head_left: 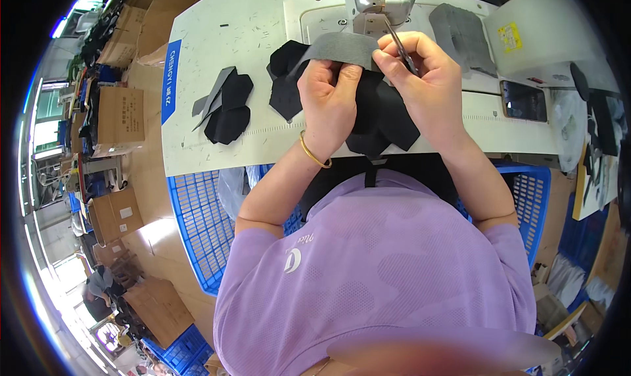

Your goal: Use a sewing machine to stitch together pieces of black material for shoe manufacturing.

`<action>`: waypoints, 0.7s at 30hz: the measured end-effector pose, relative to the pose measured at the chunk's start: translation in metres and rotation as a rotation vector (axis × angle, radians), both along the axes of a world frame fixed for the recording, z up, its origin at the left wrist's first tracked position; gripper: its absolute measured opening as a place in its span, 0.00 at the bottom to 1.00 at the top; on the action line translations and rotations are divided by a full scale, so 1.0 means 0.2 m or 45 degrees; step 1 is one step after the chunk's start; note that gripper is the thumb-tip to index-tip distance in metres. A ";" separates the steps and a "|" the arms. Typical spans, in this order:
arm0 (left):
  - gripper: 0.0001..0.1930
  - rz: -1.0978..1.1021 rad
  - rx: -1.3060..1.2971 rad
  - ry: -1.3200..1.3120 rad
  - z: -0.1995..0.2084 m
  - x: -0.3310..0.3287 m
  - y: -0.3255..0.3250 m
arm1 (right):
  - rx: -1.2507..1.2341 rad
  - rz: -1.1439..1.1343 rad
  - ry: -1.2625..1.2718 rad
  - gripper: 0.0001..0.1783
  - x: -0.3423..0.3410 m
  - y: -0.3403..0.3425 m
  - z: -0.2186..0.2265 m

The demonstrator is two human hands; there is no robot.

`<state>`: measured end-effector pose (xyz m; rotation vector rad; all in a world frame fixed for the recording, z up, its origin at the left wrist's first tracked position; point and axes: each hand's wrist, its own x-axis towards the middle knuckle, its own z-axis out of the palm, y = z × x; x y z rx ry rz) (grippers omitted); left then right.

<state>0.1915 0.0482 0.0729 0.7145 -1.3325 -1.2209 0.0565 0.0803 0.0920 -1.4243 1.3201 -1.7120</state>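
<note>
Black cloth bits (231, 108): loose little heap, upper left of the frame
Left hand (330, 103): pinching the grey strip (343, 48) by its lower edge
Grey strip: top middle, kinda arched between both hands
Right hand (427, 80): pinching the strip's right end, scissors (399, 45) tucked in too
Phone (524, 102): upper right

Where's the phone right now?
In the head view, the phone lies on the right side of the white table, right of the right hand and beside a clear plastic bag.
</note>
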 end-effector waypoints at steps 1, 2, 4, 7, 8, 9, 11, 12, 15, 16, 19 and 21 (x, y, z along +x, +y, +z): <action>0.07 -0.007 0.001 0.031 0.00 0.00 0.00 | 0.000 0.001 0.000 0.05 0.00 0.01 0.01; 0.06 -0.014 0.002 0.061 -0.01 0.00 0.00 | 0.118 0.025 0.010 0.05 -0.01 0.02 0.03; 0.05 -0.127 0.063 0.149 -0.01 0.04 0.00 | 0.239 0.046 0.014 0.05 -0.04 0.03 0.07; 0.04 -0.197 0.139 0.226 0.04 0.03 0.00 | 0.290 0.155 0.043 0.05 -0.06 0.03 0.09; 0.03 -0.152 0.152 0.213 0.05 0.02 0.01 | 0.294 0.164 0.080 0.05 -0.07 0.03 0.09; 0.03 -0.153 0.153 0.208 0.05 0.01 0.00 | 0.296 0.175 0.112 0.06 -0.07 0.03 0.09; 0.03 -0.065 0.105 0.058 0.02 -0.01 -0.01 | 0.278 0.154 0.085 0.06 -0.07 0.03 0.07; 0.03 -0.064 0.106 0.056 0.02 -0.01 0.00 | 0.262 0.136 0.067 0.06 -0.06 0.04 0.06; 0.04 -0.032 0.094 0.093 0.02 -0.01 0.01 | 0.261 0.124 0.009 0.07 -0.05 0.04 0.05; 0.04 -0.019 0.096 0.105 0.02 -0.02 0.01 | 0.263 0.121 0.005 0.07 -0.05 0.04 0.05; 0.03 -0.015 0.120 0.124 0.01 -0.01 0.00 | 0.260 0.113 0.002 0.06 -0.04 0.05 0.04; 0.03 -0.022 0.143 0.132 0.01 -0.01 0.00 | 0.227 0.110 0.021 0.06 -0.04 0.05 0.04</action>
